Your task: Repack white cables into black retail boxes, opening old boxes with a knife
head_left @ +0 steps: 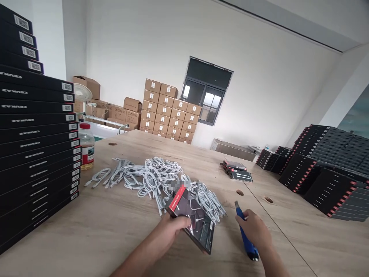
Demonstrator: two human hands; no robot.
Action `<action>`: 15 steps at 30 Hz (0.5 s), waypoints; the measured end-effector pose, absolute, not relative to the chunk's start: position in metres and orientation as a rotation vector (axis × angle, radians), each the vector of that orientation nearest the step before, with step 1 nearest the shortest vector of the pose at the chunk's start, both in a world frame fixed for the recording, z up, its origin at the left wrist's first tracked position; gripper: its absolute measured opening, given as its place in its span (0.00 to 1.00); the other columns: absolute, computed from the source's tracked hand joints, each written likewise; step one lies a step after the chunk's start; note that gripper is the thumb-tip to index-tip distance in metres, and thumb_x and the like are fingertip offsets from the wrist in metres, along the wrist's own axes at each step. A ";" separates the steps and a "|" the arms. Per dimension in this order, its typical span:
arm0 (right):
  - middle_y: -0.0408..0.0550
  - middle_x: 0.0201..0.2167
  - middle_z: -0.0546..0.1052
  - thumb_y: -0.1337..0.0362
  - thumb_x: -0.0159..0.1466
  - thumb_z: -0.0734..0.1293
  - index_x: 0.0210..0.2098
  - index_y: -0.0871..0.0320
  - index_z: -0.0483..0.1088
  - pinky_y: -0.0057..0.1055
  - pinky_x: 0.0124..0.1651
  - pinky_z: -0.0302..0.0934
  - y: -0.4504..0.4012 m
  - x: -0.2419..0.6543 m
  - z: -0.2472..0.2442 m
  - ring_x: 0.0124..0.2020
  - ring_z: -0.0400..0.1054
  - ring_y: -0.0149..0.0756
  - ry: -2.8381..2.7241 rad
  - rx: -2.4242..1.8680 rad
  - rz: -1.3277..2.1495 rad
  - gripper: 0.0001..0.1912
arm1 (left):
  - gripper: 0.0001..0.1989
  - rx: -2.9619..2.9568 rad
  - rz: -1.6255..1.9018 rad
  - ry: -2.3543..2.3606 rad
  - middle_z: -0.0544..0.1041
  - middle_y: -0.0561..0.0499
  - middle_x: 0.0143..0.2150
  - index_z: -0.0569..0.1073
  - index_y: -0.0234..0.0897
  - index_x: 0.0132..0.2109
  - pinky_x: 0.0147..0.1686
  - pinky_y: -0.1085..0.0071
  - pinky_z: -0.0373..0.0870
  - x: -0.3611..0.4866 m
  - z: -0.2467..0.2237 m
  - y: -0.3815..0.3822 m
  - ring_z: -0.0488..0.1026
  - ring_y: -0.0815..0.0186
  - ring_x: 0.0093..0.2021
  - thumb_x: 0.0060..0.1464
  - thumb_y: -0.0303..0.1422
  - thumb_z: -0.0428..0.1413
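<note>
While the left hand grips a tilted black box by its near-left edge, thumb across its front, the right hand holds a blue tool.
From the box, the tool lies at 3 o'clock, its tip pointing away; a loose heap of white cables spreads over the wooden table at 11, a tall black stack and a red-capped bottle stand at 10, and a small pile of packages rests at 2.
</note>
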State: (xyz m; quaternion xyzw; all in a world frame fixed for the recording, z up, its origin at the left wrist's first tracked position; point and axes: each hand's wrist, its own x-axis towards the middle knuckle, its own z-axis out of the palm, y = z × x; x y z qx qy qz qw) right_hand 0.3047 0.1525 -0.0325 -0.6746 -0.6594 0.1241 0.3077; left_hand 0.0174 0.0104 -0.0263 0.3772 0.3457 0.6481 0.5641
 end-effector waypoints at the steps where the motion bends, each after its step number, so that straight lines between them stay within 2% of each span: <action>1: 0.53 0.20 0.77 0.51 0.47 0.71 0.18 0.51 0.67 0.45 0.31 0.62 0.156 0.314 -0.034 0.26 0.72 0.54 -1.732 -1.844 0.305 0.13 | 0.19 0.852 1.541 0.771 0.83 0.47 0.45 0.79 0.39 0.45 0.56 0.60 0.68 0.016 -0.025 0.011 0.76 0.52 0.52 0.42 0.34 0.65; 2: 0.56 0.20 0.77 0.52 0.46 0.72 0.16 0.50 0.66 0.47 0.31 0.62 0.158 0.320 -0.035 0.27 0.72 0.57 -1.721 -1.883 0.283 0.14 | 0.20 0.819 1.543 0.752 0.83 0.48 0.44 0.79 0.39 0.45 0.52 0.60 0.70 0.015 -0.024 0.012 0.77 0.53 0.50 0.41 0.34 0.65; 4: 0.62 0.28 0.80 0.51 0.46 0.72 0.18 0.51 0.68 0.52 0.36 0.64 0.157 0.320 -0.032 0.34 0.74 0.63 -1.699 -1.909 0.213 0.14 | 0.20 0.758 1.510 0.742 0.83 0.48 0.42 0.78 0.38 0.44 0.45 0.61 0.73 0.014 -0.022 0.011 0.78 0.54 0.44 0.40 0.35 0.65; 7: 0.64 0.42 0.81 0.43 0.56 0.67 0.31 0.54 0.76 0.52 0.45 0.66 0.139 0.291 -0.022 0.46 0.74 0.61 -1.742 -1.651 0.349 0.21 | 0.20 0.697 1.438 0.756 0.82 0.48 0.38 0.77 0.37 0.43 0.38 0.64 0.72 0.014 -0.020 0.009 0.77 0.58 0.37 0.39 0.37 0.65; 10: 0.56 0.39 0.82 0.36 0.63 0.62 0.41 0.55 0.77 0.47 0.48 0.67 0.105 0.245 -0.015 0.42 0.76 0.52 -1.887 -1.151 0.896 0.29 | 0.20 0.679 1.416 0.799 0.82 0.48 0.36 0.76 0.36 0.41 0.36 0.66 0.71 0.015 -0.017 0.008 0.76 0.60 0.36 0.38 0.37 0.65; 12: 0.52 0.39 0.82 0.37 0.64 0.64 0.43 0.55 0.78 0.43 0.46 0.68 0.083 0.219 -0.014 0.41 0.76 0.49 -1.948 -0.911 1.180 0.28 | 0.20 0.678 1.422 0.832 0.81 0.47 0.36 0.76 0.35 0.40 0.37 0.66 0.71 0.016 -0.015 0.009 0.75 0.60 0.36 0.37 0.37 0.66; 15: 0.50 0.36 0.82 0.42 0.62 0.70 0.39 0.57 0.78 0.37 0.42 0.67 0.064 0.197 -0.017 0.39 0.75 0.45 -1.930 -0.768 1.263 0.23 | 0.24 0.696 1.456 0.869 0.81 0.46 0.38 0.75 0.35 0.43 0.39 0.65 0.71 0.017 -0.013 0.011 0.75 0.59 0.38 0.39 0.42 0.67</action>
